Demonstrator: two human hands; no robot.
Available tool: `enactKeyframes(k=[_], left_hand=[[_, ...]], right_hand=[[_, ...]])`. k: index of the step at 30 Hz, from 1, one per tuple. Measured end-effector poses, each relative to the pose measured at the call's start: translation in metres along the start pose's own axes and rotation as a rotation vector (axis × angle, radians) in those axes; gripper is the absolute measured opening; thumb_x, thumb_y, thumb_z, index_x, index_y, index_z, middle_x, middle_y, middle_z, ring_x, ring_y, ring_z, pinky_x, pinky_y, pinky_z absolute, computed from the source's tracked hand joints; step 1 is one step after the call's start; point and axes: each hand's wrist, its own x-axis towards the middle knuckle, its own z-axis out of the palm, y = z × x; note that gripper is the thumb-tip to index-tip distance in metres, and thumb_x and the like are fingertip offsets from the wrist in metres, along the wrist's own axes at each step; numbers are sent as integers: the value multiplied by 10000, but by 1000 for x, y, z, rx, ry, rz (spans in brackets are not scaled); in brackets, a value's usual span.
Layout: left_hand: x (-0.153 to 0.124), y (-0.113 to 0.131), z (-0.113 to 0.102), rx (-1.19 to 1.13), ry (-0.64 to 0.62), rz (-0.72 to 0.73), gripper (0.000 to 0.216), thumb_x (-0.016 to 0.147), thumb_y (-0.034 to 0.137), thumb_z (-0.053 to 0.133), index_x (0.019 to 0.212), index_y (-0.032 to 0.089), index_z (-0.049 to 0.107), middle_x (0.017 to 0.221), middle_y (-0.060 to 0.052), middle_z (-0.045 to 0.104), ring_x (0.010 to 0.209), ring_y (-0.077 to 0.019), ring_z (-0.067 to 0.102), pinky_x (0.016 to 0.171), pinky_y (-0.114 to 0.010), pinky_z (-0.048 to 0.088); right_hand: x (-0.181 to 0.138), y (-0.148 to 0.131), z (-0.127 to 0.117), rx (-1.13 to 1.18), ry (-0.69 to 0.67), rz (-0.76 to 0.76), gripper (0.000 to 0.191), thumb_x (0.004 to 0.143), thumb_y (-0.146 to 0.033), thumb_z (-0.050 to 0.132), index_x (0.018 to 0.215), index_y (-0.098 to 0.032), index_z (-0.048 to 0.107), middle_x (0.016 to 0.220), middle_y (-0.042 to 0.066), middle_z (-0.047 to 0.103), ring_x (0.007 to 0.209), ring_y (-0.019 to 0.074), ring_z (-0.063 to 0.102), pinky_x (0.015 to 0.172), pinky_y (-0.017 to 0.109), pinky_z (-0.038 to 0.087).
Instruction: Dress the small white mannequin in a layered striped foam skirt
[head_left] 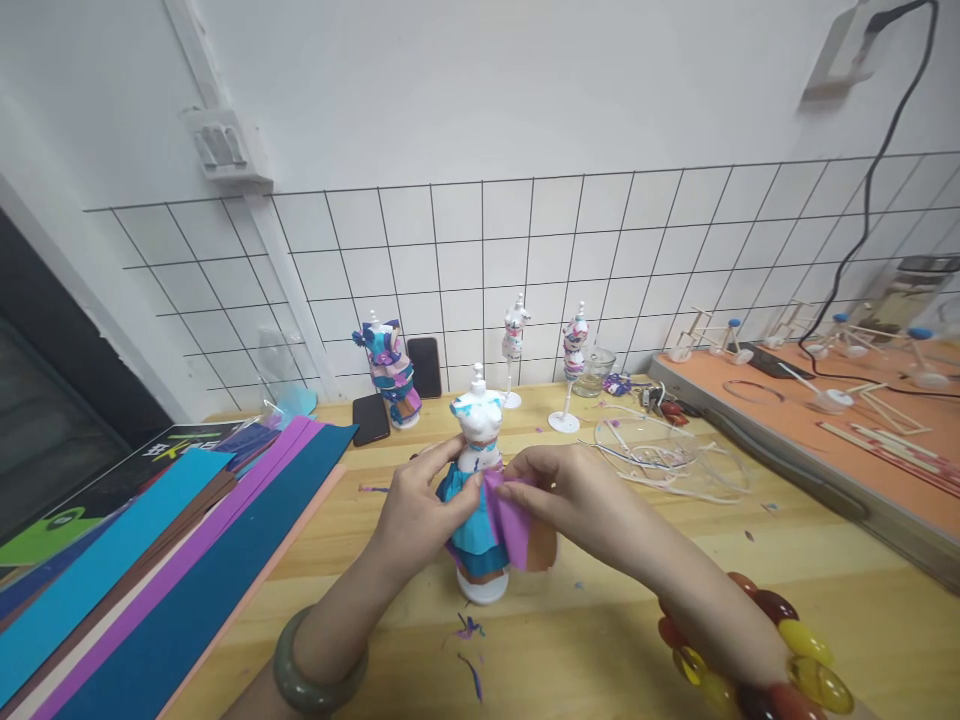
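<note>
A small white dress-form mannequin (478, 418) stands upright in front of me, wearing a layered skirt (478, 530) of light blue, dark teal and brown pieces. My left hand (427, 495) is wrapped round the skirt's left side, its thumb pressed on the front near the waist. Between the thumb and fingers of my right hand (559, 485) is the top of a purple piece (513, 525), which looks like crepe paper and lies against the skirt's right side. A brown piece (543, 542) shows beside it. The fingers of my left hand behind the mannequin are partly hidden.
Long coloured strips (277, 530) lie at the left. Behind stand a dressed mannequin (388, 365), two slim mannequins on stands (513, 335), two phones (425, 367) and a glass bowl (594, 372). Clear tangled strips (667, 455) lie right, before an orange board (885, 400). Scraps (470, 628) lie in front.
</note>
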Motion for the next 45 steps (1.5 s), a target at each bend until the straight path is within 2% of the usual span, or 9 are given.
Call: enactKeyframes(k=[4,8,15,29,34,45], left_hand=[[0,1,0,-52,-31,-17,365,748,199,580,1112,195,614,1111,-32,656,1022,-218,591,899,-308,450],[0,3,-2,-88,-61,-29,364,751,207,590,1114,189,615,1133,-35,646,1050,-218,577,919,-315,443],[1,5,-2,-168,-115,-54,368,769,224,586,1134,185,605,1140,-49,641,1052,-222,571,917,-325,449],[3,1,-2,-263,-166,-54,325,789,256,583,1104,185,619,1113,-42,651,1023,-215,579,888,-297,454],[1,-3,2,-245,-110,-94,336,728,280,658,1051,190,632,1072,-38,669,986,-214,598,865,-286,463],[0,-2,5,-233,-101,-97,308,774,207,587,1081,188,606,1088,-42,657,983,-205,600,845,-282,471]], right_hand=[[-1,-2,-2,78,-87,-53,223,884,-217,453,778,-181,646,674,5,655,575,108,560,534,222,398],[1,-1,0,26,-5,-97,184,865,-186,484,833,-194,665,769,19,668,670,127,578,609,242,415],[3,4,5,-83,82,-51,127,838,-207,517,767,-181,620,717,14,646,652,138,564,574,239,390],[4,7,6,-128,82,-65,56,820,-232,558,810,-186,588,681,0,598,607,125,518,539,226,354],[5,6,7,-142,70,-52,45,806,-192,548,763,-182,551,689,1,601,614,124,525,523,218,342],[2,4,3,-111,67,-47,24,801,-193,550,816,-200,568,703,-10,598,622,118,524,524,217,345]])
